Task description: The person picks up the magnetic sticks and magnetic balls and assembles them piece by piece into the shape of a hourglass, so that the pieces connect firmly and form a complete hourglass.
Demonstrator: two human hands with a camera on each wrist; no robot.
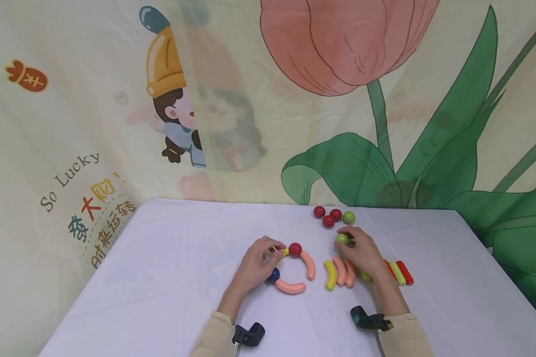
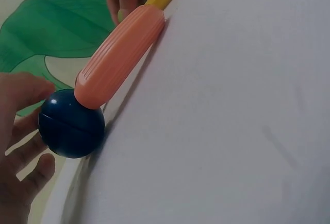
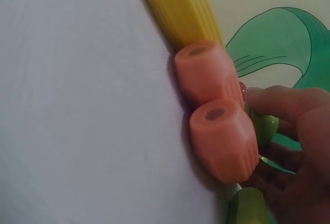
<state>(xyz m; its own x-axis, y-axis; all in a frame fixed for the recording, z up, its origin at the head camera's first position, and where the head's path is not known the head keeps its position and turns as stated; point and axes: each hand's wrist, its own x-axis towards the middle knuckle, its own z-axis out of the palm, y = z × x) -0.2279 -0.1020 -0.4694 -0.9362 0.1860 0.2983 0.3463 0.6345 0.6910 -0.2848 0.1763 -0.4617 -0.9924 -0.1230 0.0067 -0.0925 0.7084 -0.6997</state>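
- Curved pink stick [image 1: 291, 286] lay nearest the person on the white table [image 1: 169, 277], its long axis running left to right, its left end joined to a dark blue ball [image 1: 274, 275].
- Left hand [image 1: 255, 266] pinched a short yellow piece [image 1: 285, 252] beside a red ball [image 1: 295, 249]; a second pink stick [image 1: 309, 265] curved down from that ball, so the parts formed an open ring.
- Right hand [image 1: 361, 253] gripped a green ball [image 1: 342, 239] at its fingertips, above three loose curved sticks, one yellow [image 1: 330, 275] and two pink [image 1: 345, 272], lying side by side with their long axes pointing away from the person.
- Straight red and green sticks [image 1: 401, 272] lay just right of that hand.
- Three red balls [image 1: 328, 216] and another green ball [image 1: 349, 217] sat farthest back.
- Left wrist view showed what the head view did not: the blue ball [image 2: 71, 123] was glossy with a seam, and the stick [image 2: 121, 54] was ribbed lengthwise.
- Right wrist view showed the pink sticks' [image 3: 216, 110] flat ends with round sockets.
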